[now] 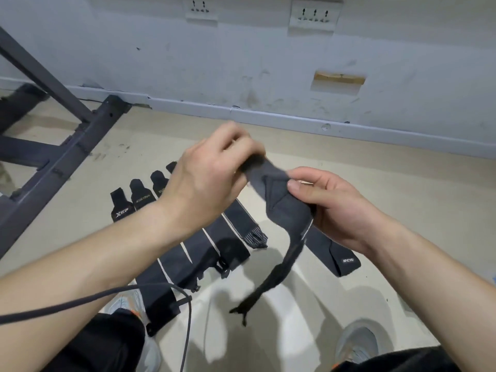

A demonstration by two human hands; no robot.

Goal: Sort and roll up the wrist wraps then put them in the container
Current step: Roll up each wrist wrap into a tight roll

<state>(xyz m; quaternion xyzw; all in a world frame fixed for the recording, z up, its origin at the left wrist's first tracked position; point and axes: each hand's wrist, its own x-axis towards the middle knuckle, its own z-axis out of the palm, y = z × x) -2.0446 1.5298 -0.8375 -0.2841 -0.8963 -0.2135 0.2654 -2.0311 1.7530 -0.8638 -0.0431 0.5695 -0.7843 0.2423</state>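
One dark grey wrist wrap [284,208] was held up above the floor [402,189]. The left hand [209,173], its fingers [237,138] blurred, pinched the upper end. The right hand [330,208] pinched the middle under its thumb, and the tail dangled. The other wraps [214,245] lay flat in a row on the floor beneath, near a metal frame [61,146].

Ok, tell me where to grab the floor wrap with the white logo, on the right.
Best to pinch the logo wrap at its near, logo-bearing end, coming from above. That end lies flat and uncovered on the floor; its far part is hidden behind the right hand.
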